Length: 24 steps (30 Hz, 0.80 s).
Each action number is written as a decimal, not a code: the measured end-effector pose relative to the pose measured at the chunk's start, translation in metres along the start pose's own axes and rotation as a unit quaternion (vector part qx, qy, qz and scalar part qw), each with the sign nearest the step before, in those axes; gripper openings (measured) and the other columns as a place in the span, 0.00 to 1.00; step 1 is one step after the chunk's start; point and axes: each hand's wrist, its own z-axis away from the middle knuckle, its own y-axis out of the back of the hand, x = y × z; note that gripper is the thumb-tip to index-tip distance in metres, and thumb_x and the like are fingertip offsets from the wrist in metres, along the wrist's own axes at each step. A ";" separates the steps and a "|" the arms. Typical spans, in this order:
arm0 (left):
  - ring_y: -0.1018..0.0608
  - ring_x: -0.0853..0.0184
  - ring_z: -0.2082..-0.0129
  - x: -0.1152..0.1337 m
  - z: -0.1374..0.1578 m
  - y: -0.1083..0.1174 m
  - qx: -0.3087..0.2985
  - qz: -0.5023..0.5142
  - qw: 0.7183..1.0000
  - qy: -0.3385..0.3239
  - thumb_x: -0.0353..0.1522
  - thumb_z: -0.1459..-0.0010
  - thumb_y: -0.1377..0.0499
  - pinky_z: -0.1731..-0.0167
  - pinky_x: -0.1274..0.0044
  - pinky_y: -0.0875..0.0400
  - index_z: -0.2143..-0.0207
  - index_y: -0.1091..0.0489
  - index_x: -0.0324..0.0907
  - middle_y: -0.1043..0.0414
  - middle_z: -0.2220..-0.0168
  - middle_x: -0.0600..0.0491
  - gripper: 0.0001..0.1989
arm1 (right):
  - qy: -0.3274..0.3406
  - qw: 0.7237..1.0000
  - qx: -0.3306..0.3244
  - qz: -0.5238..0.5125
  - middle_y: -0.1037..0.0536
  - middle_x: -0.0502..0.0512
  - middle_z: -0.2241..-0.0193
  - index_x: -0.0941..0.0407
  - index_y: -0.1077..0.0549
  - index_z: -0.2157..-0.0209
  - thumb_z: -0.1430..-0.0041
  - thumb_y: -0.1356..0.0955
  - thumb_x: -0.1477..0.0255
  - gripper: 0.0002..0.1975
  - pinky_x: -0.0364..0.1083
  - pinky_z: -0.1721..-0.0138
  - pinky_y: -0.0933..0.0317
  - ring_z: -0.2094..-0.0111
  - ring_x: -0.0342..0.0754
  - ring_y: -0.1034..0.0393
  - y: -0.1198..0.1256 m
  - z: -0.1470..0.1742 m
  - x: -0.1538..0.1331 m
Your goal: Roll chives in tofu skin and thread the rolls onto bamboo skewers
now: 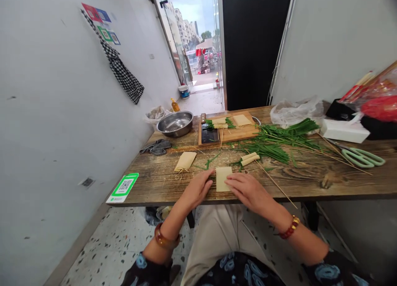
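A pale yellow tofu-skin sheet [222, 179] lies flat on the table in front of me. My left hand [198, 188] rests beside its left edge, fingers stretched out, holding nothing. On the right edge of the sheet lie the fingertips of my right hand [248, 189], extended and flat. Two rolled tofu skins with green chives inside [249, 158] sit just beyond my right hand, with a thin skewer [276, 182] running from them. A stack of folded tofu skin [185, 161] is past my left hand, and loose chives [271, 150] spread to the right.
A cutting board [240, 133] at the back holds a cleaver [209, 135], filled rolls and more sheets. Left of it stand a steel bowl [175, 123] and a grey cloth [156, 147]. Green-handled scissors [362, 157] and a white tissue box [345, 129] are at the right.
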 end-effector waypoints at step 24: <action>0.31 0.58 0.44 0.024 -0.019 -0.044 0.030 -0.105 0.987 -0.120 0.32 0.38 0.49 0.44 0.62 0.34 0.49 0.32 0.43 0.32 0.45 0.45 0.16 | -0.249 0.950 0.047 0.182 0.23 0.56 0.60 0.55 0.25 0.56 0.37 0.38 0.73 0.13 0.45 0.55 0.38 0.57 0.47 0.30 0.096 0.012 0.104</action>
